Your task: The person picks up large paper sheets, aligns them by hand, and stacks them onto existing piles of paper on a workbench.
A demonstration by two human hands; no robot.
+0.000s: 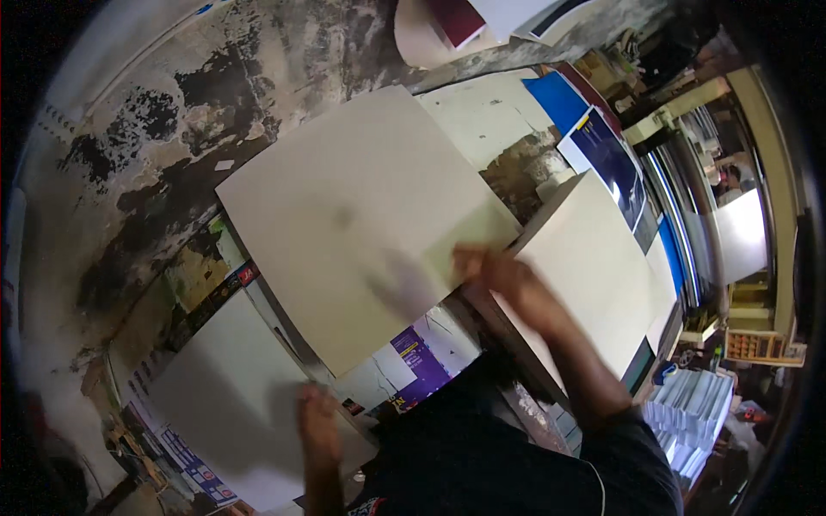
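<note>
Nearest the body, low in the view, the left hand rests flat-ish on a white stack at the table's near-left; fingers look loosely curled, though whether they pinch a sheet I cannot tell. Further out, the right hand is motion-blurred at the near-right edge of a large cream sheet, which lies tilted across the middle of the table; fingers seem to grip or nudge that edge, but the blur hides how far closed they are. Risk, as I judge it: a one-edge hold on so large a sheet could let it buckle or crease, or slide askew over the purple printed papers beneath. Right of it sits a second cream pile, touching or just beside the hand. Beyond, blue-and-white prints fan along the far right. Dark clothing hides the table's near edge; the stained wall surface and right-side shelving are warped and hard to read.
</note>
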